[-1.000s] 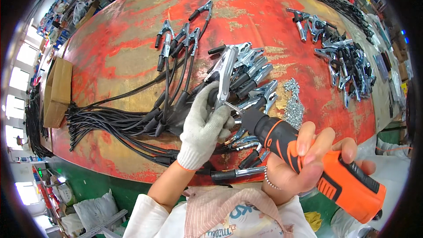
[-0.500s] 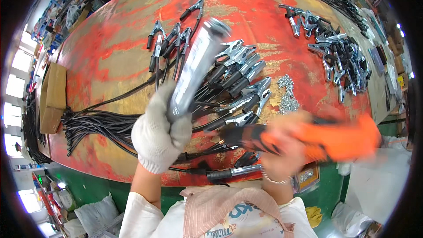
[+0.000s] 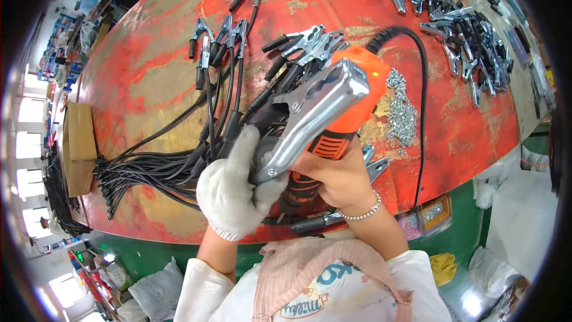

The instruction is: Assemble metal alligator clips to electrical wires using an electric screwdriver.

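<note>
My left hand (image 3: 229,197), in a white knitted glove, is closed around the handle end of a silver metal spring clamp (image 3: 316,116). The clamp slants up to the right, its jaws at the upper end. Behind it my bare right hand (image 3: 348,182) grips an orange and black corded power screwdriver (image 3: 357,98) close to my left hand. The tool's orange end points away from me; its tip is hidden, so I cannot tell whether it touches the clamp. Just beyond my hands lie several clamps (image 3: 316,48) with black handles, joined to black cables (image 3: 155,164).
Loose small metal screws or nuts (image 3: 400,113) lie in a heap right of the tool, beside its black cord (image 3: 423,89). A pile of clamps (image 3: 471,42) sits at the far right. At left stands a cardboard box (image 3: 80,149). A small tray (image 3: 434,211) is at the near right edge.
My right hand has brought the power screwdriver leftward from the right side and turned it lengthwise beside the clamp. The clamp in my left hand has tipped to the right.
</note>
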A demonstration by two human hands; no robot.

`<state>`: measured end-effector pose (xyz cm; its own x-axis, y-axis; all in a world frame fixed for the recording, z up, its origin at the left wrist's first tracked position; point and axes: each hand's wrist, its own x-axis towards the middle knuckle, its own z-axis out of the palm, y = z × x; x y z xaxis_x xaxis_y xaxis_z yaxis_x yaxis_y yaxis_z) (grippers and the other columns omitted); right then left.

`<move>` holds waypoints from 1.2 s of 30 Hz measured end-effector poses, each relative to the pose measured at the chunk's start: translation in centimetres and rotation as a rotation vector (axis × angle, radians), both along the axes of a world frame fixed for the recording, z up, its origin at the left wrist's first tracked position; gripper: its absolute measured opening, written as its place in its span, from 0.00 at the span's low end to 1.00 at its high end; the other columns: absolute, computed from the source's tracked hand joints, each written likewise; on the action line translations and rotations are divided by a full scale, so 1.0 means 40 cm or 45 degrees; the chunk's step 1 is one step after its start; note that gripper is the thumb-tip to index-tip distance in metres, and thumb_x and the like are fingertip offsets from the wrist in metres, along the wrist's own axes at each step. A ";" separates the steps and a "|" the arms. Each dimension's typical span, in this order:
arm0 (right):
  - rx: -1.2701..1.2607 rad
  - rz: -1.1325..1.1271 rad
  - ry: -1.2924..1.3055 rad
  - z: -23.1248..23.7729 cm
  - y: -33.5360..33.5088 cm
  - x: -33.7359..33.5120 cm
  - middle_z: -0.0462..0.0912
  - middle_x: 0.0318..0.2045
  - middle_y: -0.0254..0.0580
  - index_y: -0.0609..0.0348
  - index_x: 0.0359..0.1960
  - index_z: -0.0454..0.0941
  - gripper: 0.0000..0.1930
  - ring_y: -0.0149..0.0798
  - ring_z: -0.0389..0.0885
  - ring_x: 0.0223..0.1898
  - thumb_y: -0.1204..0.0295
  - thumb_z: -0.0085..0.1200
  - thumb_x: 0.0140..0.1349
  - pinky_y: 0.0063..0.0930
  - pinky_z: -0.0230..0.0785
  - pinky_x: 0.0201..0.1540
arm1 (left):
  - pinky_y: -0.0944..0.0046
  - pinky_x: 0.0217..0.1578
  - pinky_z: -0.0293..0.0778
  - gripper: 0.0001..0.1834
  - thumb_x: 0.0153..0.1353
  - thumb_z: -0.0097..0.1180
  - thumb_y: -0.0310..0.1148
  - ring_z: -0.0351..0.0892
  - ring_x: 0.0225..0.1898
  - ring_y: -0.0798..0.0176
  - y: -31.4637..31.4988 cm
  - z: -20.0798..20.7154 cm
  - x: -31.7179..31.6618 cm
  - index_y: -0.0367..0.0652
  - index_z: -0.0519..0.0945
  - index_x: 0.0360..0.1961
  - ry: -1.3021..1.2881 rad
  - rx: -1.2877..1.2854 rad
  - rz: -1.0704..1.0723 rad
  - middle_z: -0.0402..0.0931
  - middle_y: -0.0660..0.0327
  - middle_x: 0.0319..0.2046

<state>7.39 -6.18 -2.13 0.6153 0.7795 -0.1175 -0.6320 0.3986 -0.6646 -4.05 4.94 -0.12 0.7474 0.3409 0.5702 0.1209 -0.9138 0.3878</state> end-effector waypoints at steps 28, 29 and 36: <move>0.124 -0.901 -0.279 -0.052 -0.240 0.171 0.75 0.42 0.43 0.61 0.53 0.64 0.22 0.34 0.76 0.39 0.77 0.54 0.57 0.31 0.72 0.39 | 0.58 0.35 0.73 0.10 0.52 0.58 0.40 0.79 0.32 0.57 0.081 -0.103 0.210 0.48 0.81 0.33 0.811 0.298 -0.339 0.80 0.61 0.30; 0.135 -0.884 -0.283 -0.048 -0.239 0.168 0.75 0.42 0.43 0.61 0.53 0.64 0.22 0.34 0.76 0.39 0.77 0.54 0.57 0.31 0.72 0.39 | 0.58 0.35 0.73 0.11 0.52 0.58 0.42 0.79 0.33 0.57 0.057 -0.123 0.205 0.48 0.80 0.34 0.661 0.385 -0.285 0.80 0.61 0.31; 0.128 -0.885 -0.217 0.011 -0.242 0.125 0.75 0.36 0.38 0.58 0.63 0.52 0.38 0.30 0.76 0.35 0.80 0.59 0.52 0.25 0.72 0.40 | 0.58 0.37 0.71 0.15 0.54 0.54 0.46 0.78 0.37 0.58 0.054 -0.114 0.237 0.49 0.78 0.37 1.158 0.594 -0.284 0.79 0.61 0.32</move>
<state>12.41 -15.88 -1.70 0.9762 0.2031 0.0761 -0.1006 0.7349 -0.6706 5.43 7.09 -4.68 0.9793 0.0334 -0.1994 0.0007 -0.9868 -0.1617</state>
